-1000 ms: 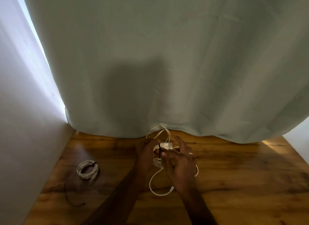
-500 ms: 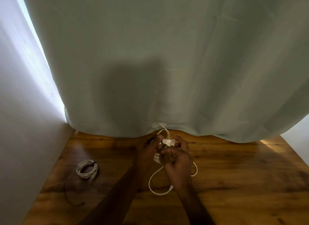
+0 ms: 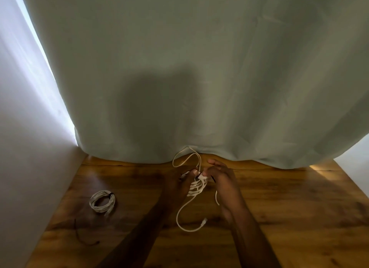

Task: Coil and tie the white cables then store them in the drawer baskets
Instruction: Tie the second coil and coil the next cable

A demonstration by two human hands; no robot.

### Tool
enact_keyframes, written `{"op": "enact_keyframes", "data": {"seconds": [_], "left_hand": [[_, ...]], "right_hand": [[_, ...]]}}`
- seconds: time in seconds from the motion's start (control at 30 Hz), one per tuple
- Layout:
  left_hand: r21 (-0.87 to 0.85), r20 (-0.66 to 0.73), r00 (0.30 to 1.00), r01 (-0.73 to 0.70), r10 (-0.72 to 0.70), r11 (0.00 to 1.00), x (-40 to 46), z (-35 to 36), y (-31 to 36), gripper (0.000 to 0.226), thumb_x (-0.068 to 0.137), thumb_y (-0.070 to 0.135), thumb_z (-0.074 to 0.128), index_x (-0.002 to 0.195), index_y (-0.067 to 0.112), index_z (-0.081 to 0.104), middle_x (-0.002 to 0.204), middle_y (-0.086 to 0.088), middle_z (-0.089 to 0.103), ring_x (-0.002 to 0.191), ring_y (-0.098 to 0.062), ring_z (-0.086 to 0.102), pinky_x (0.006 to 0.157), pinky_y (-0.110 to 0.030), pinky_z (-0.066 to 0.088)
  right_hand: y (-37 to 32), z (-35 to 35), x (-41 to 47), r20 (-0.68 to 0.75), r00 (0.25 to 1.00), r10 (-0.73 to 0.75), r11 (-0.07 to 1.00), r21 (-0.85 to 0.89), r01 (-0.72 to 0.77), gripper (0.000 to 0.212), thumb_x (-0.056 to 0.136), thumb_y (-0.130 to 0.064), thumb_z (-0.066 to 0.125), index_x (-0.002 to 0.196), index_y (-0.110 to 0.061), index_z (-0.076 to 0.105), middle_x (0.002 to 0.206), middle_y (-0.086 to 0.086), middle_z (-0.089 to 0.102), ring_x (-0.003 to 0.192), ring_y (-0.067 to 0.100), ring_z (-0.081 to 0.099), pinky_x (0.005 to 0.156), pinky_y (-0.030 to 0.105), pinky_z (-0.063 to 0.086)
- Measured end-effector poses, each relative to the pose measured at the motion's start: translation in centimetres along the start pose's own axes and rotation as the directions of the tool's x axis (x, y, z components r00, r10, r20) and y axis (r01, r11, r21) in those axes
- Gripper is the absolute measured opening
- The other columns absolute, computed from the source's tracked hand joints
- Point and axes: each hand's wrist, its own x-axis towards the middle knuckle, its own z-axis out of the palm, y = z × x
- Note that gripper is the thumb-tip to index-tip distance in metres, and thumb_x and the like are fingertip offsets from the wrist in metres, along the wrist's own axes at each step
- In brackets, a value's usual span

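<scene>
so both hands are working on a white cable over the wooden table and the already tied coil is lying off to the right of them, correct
Not quite. The head view shows the tied coil lying to the left of the hands, near the wall, not to the right. The rest holds: the left hand and right hand both have a grip on the white cable over the wooden table.

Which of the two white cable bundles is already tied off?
The coiled cable lying alone at the table's left, bound by a dark tie. The other bundle sits between both hands, ends trailing loose.
</scene>
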Motion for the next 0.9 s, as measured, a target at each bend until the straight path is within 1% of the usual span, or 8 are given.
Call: {"op": "enact_keyframes", "data": {"seconds": [0.07, 0.17, 0.33, 0.43, 0.53, 0.67, 0.8, 0.9], "left_hand": [[-0.014, 0.02, 0.999, -0.037, 0.038, 0.999, -0.1, 0.1, -0.1, 0.014, 0.096, 0.011, 0.061, 0.093, 0.01, 0.074, 0.082, -0.004, 0.074, 0.081, -0.016, 0.071, 0.071, -0.028, 0.054], [-0.047, 0.032, 0.999, 0.019, -0.017, 0.999, -0.2, 0.4, -0.4, 0.015, 0.089, 0.02, 0.07, 0.099, 0.009, 0.074, 0.089, -0.005, 0.075, 0.087, -0.021, 0.073, 0.077, -0.038, 0.057], [-0.016, 0.009, 0.996, 0.084, -0.083, 0.996, 0.1, 0.7, 0.2, 0.01, 0.086, 0.013, 0.073, 0.086, 0.022, 0.074, 0.083, 0.003, 0.075, 0.08, -0.011, 0.072, 0.074, -0.029, 0.057], [-0.014, -0.011, 0.994, 0.105, -0.105, 0.994, 0.4, 0.5, 0.4, 0.019, 0.087, 0.007, 0.07, 0.077, 0.022, 0.073, 0.077, 0.003, 0.074, 0.076, -0.01, 0.07, 0.07, -0.022, 0.054], [-0.046, -0.037, 0.985, 0.169, -0.171, 0.985, 0.6, 0.0, 0.5, 0.025, 0.086, 0.007, 0.07, 0.072, 0.027, 0.073, 0.074, 0.005, 0.073, 0.075, -0.009, 0.07, 0.068, -0.018, 0.051], [-0.162, -0.001, 0.951, 0.306, -0.311, 0.938, 0.8, -0.4, 0.3, 0.02, 0.086, 0.007, 0.071, 0.071, 0.021, 0.074, 0.07, 0.002, 0.072, 0.071, -0.014, 0.07, 0.065, -0.023, 0.052], [-0.275, 0.063, 0.925, 0.376, -0.374, 0.885, 1.4, -0.5, 0.9, 0.02, 0.086, -0.002, 0.064, 0.071, 0.009, 0.071, 0.059, 0.002, 0.065, 0.057, -0.01, 0.062, 0.057, -0.02, 0.047], [-0.347, 0.13, 0.925, 0.381, -0.358, 0.857, 1.6, -0.5, 1.5, 0.021, 0.089, -0.004, 0.058, 0.069, 0.002, 0.064, 0.053, 0.002, 0.058, 0.048, -0.005, 0.054, 0.048, -0.015, 0.041]], "right_hand": [[-0.6, 0.1, 0.5, -0.003, 0.998, 0.057, 0.998, 0.014, -0.057, 0.026, 0.077, -0.008, 0.068, 0.102, -0.012, 0.075, 0.113, -0.009, 0.07, 0.107, 0.014, 0.064, 0.09, 0.039, 0.051], [-0.9, 0.2, 1.4, -0.001, 0.989, 0.148, 0.988, 0.054, -0.148, 0.017, 0.073, -0.009, 0.066, 0.079, -0.017, 0.079, 0.107, 0.004, 0.074, 0.103, 0.026, 0.068, 0.093, 0.049, 0.054], [-0.9, 0.3, 2.0, -0.014, 0.993, 0.12, 0.992, 0.026, -0.12, 0.013, 0.076, -0.017, 0.068, 0.066, -0.015, 0.076, 0.092, 0.003, 0.073, 0.101, 0.028, 0.064, 0.085, 0.044, 0.051], [-1.3, 0.1, 1.5, -0.112, 0.993, -0.039, 0.989, -0.147, 0.022, 0.023, 0.091, -0.037, 0.069, 0.076, -0.02, 0.075, 0.099, -0.004, 0.074, 0.103, 0.018, 0.066, 0.089, 0.04, 0.052], [-1.2, -0.6, 1.3, -0.18, 0.911, -0.372, 0.85, -0.46, 0.256, 0.015, 0.087, -0.048, 0.07, 0.095, -0.036, 0.066, 0.11, -0.02, 0.062, 0.12, 0.017, 0.056, 0.094, 0.037, 0.043], [-0.4, -1.6, 1.9, 0.008, 0.782, -0.623, 0.577, -0.67, 0.467, 0.021, 0.083, -0.056, 0.059, 0.104, -0.051, 0.062, 0.142, -0.016, 0.052, 0.136, 0.015, 0.044, 0.106, 0.06, 0.035], [0.7, -2.6, 3.6, 0.339, 0.759, -0.556, 0.528, -0.561, 0.638, 0.03, 0.089, -0.034, 0.068, 0.113, -0.051, 0.067, 0.132, -0.028, 0.059, 0.131, 0.003, 0.048, 0.102, 0.063, 0.037], [1.3, -2.9, 4.7, 0.412, 0.73, -0.545, 0.506, -0.533, 0.678, 0.023, 0.088, -0.044, 0.065, 0.109, -0.053, 0.069, 0.123, -0.032, 0.064, 0.126, 0.002, 0.054, 0.1, 0.062, 0.041]]}}
